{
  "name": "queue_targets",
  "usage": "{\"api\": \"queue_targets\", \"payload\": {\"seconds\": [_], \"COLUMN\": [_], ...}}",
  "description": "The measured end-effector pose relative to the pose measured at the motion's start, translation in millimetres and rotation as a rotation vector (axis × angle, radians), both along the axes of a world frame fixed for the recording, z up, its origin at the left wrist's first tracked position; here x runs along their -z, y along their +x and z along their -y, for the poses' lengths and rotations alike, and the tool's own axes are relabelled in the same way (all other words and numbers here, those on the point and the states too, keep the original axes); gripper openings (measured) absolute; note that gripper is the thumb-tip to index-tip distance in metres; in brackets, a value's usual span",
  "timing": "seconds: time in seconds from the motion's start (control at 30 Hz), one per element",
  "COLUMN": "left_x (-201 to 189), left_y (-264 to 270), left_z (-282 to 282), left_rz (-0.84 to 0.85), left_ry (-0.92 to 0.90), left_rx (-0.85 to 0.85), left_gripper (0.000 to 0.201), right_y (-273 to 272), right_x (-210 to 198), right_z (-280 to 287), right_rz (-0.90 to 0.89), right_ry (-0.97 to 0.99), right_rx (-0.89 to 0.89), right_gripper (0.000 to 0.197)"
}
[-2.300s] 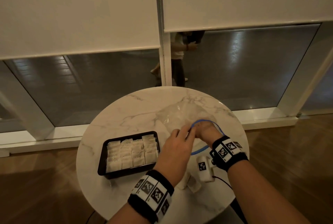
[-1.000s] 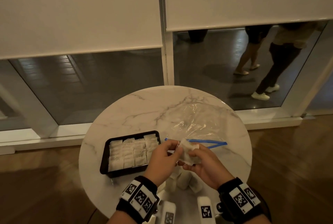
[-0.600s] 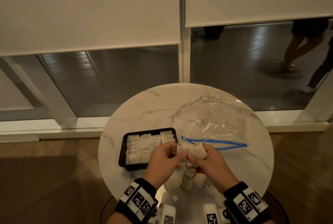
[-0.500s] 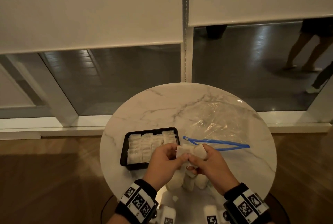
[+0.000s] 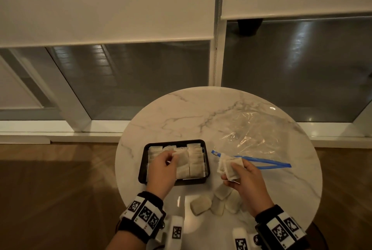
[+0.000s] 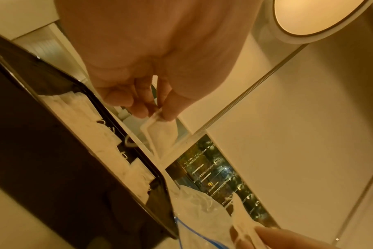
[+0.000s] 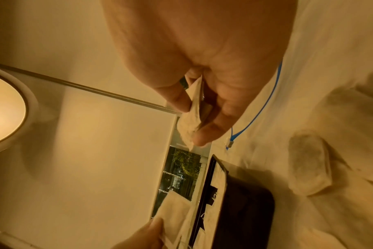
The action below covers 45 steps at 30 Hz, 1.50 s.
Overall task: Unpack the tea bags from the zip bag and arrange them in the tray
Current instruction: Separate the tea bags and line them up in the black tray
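Note:
A black tray (image 5: 143, 167) packed with rows of white tea bags sits left of centre on the round marble table (image 5: 181, 113). My left hand (image 5: 163, 169) hovers over the tray and pinches one tea bag (image 5: 182, 158) (image 6: 162, 134) between thumb and fingertips. To the right, my right hand (image 5: 241, 177) grips a small stack of tea bags (image 5: 229, 167) (image 7: 192, 114). The clear zip bag (image 5: 253, 137) with its blue zip strip (image 5: 261, 164) lies flat behind the right hand. Several loose tea bags (image 5: 201, 205) lie on the table between my wrists.
The table's near edge is at my wrists, with wood floor (image 5: 50, 189) on both sides. A window wall (image 5: 141, 80) with lowered blinds stands beyond the table's far edge.
My hands were together at the table's middle holding the stack. They have parted: the left hand carried one tea bag left over the tray, and the right hand keeps the rest.

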<state>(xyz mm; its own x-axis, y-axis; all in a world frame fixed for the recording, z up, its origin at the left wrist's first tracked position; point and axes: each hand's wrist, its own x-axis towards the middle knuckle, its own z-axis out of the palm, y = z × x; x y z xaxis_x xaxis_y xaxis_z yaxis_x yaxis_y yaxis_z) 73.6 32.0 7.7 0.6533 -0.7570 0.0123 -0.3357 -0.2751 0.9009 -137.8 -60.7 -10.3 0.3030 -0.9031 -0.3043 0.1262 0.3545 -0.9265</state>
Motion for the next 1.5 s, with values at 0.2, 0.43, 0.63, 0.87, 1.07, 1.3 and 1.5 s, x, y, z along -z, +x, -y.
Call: {"api": "queue_targets", "payload": {"seconds": [0.2, 0.43, 0.63, 0.87, 1.07, 1.3, 1.5], "left_x": [13, 26, 31, 39, 40, 10, 14], "left_y": [3, -6, -3, -2, 2, -26, -38], "left_z": [21, 47, 62, 65, 58, 33, 21], "left_rz": [0.127, 0.290, 0.428, 0.452, 0.317, -0.090, -0.257], "left_ry": [0.264, 0.527, 0.620, 0.598, 0.455, 0.075, 0.043], "left_rx": [0.165, 0.318, 0.280, 0.219, 0.137, 0.217, 0.275], "left_gripper": [0.016, 0.025, 0.020, 0.021, 0.029, 0.007, 0.038], "right_y": [1, 1, -4, -5, -4, 1, 12], "right_x": [2, 5, 8, 7, 8, 2, -3], "right_z": [4, 9, 13, 16, 15, 6, -5], "right_rz": [0.000, -0.006, 0.004, -0.003, -0.046, -0.120, -0.127], "right_ry": [0.021, 0.033, 0.038, 0.017, -0.004, -0.166, -0.266], "right_rx": [-0.003, -0.008, 0.004, -0.011, -0.033, -0.176, -0.190], "right_gripper": [0.019, 0.019, 0.019, 0.018, 0.017, 0.011, 0.016]}}
